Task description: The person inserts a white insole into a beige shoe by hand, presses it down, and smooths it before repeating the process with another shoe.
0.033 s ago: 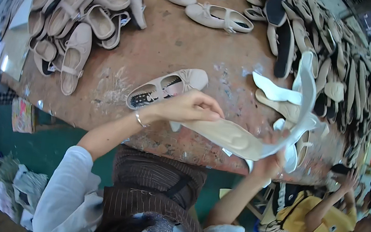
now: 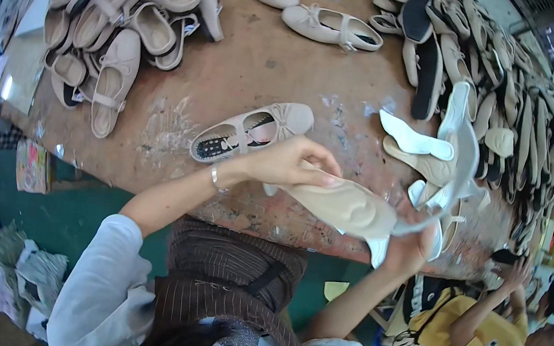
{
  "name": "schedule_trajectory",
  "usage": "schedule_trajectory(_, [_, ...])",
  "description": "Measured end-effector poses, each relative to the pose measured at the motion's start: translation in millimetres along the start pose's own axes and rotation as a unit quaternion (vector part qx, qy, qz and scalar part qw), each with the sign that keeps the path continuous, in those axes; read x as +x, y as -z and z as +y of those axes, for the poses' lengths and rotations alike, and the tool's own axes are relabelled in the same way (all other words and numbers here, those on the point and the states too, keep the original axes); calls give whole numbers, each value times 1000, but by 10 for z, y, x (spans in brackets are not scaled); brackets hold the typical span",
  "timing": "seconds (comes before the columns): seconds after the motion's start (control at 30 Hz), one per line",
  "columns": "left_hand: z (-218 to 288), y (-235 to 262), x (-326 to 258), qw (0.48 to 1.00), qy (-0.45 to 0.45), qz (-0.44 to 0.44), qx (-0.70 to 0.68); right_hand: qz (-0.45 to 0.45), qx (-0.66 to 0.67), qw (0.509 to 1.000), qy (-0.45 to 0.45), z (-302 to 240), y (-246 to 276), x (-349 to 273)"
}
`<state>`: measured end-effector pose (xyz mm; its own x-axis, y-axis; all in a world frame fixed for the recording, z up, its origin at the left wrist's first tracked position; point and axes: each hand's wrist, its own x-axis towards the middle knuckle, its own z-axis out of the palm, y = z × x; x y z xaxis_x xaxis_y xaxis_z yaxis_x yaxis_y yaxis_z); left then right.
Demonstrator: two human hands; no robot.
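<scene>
Nothing has shifted: both hands, left hand (image 2: 291, 163) and right hand (image 2: 407, 249), stay clamped on the beige foam insole (image 2: 344, 209), just beside the beige ballet flat (image 2: 252, 132) on the desk (image 2: 265, 62).

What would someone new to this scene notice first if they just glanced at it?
Probably the beige insole held up at the near table edge, the left hand pinching its top and the right hand under its white backing strip. Just behind lies a lone beige flat shoe on the stained brown table. Heaps of shoes and insoles crowd the far left and right.
</scene>
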<state>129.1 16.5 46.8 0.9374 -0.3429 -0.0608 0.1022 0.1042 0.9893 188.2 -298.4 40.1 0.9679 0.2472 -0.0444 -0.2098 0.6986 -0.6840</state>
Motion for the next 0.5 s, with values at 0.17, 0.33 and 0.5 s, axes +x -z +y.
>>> schedule_trajectory(0.17, [-311, -191, 433, 996, -60, 57, 35, 169, -337, 892, 251, -569, 80, -242])
schedule_trajectory(0.33, [-165, -344, 250, 767, -188, 287, 542, -74, -152, 967, 188, -556, -182, -395])
schedule_trajectory(0.5, [-481, -84, -817, 761, -59, 503, 406, 54, -252, 952, 165, -315, -163, -490])
